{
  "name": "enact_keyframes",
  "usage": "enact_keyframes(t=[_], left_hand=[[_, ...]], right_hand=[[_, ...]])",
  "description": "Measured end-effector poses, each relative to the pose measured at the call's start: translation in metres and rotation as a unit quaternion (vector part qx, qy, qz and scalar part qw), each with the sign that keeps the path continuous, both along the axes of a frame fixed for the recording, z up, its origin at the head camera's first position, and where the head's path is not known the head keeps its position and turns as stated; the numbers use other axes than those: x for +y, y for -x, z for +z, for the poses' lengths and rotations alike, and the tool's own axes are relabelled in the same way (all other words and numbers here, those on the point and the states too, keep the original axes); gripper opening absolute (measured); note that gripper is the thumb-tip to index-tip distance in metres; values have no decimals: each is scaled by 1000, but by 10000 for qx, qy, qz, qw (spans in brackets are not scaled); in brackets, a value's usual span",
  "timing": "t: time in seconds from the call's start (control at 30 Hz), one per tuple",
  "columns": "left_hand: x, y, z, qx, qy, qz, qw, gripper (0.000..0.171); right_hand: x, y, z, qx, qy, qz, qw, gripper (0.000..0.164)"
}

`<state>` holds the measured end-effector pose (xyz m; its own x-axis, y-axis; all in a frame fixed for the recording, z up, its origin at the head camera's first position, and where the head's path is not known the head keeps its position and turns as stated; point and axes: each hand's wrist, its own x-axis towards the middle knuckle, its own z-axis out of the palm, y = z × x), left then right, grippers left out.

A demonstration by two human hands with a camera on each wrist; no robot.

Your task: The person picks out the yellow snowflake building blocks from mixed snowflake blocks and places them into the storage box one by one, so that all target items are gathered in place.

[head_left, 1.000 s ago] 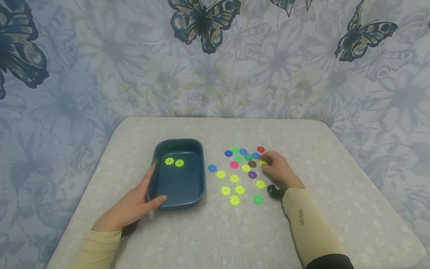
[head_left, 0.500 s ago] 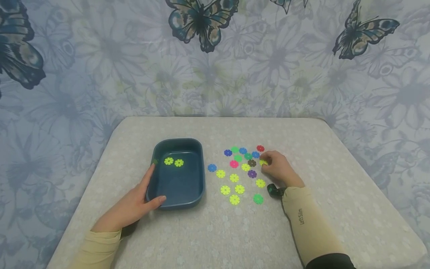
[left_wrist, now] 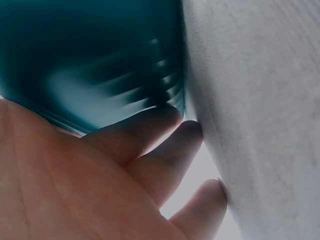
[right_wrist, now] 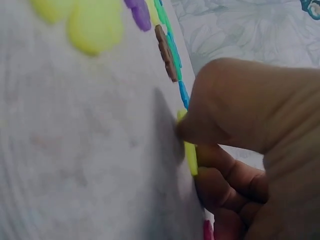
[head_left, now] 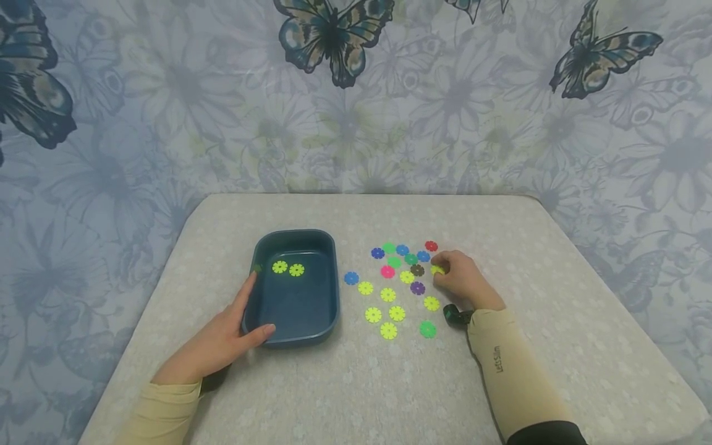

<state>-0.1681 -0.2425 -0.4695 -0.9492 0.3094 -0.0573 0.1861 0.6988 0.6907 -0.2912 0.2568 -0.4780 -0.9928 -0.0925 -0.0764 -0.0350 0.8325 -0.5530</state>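
My left hand (head_left: 219, 340) holds the near left corner of a dark blue tray (head_left: 292, 340). Its thumb lies over the rim, while other fingertips touch the tray's outer wall (left_wrist: 100, 65) in the left wrist view. Two yellow notched plastic discs (head_left: 280, 267) lie inside, towards the back. To the right, my right hand (head_left: 464, 281) pinches another yellow notched disc (head_left: 437, 270) at tabletop level. In the right wrist view the thumb overlaps this yellow disc (right_wrist: 191, 157), with curled fingers behind it. A brown disc (head_left: 417, 270) and a blue disc (head_left: 423, 256) lie close by.
Several loose discs in green, blue, purple, pink and yellow spread between tray and right hand. A red disc (head_left: 431, 246) lies behind that hand, and a green disc (head_left: 428, 329) nearest the front. A patterned wall (head_left: 356, 136) stands behind the cloth-covered table (head_left: 334, 402).
The yellow disc at my right fingertips has shifted very slightly to the right. My left hand and the tray hold still.
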Motion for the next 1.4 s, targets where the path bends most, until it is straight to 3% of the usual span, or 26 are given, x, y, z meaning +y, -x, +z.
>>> enact_keyframes(t=[0.4, 1.0, 1.4], left_hand=[[-1, 1, 1, 37, 34, -27, 10000, 105], [-2, 0, 1, 2, -71, -42, 10000, 104], [-1, -2, 7, -50, -55, -26, 10000, 105]], right_hand=[[0, -1, -4, 367, -97, 75, 9993, 42], [1, -1, 0, 9, -99, -298, 9995, 37], [0, -4, 11, -12, 254, -393, 9989, 38]])
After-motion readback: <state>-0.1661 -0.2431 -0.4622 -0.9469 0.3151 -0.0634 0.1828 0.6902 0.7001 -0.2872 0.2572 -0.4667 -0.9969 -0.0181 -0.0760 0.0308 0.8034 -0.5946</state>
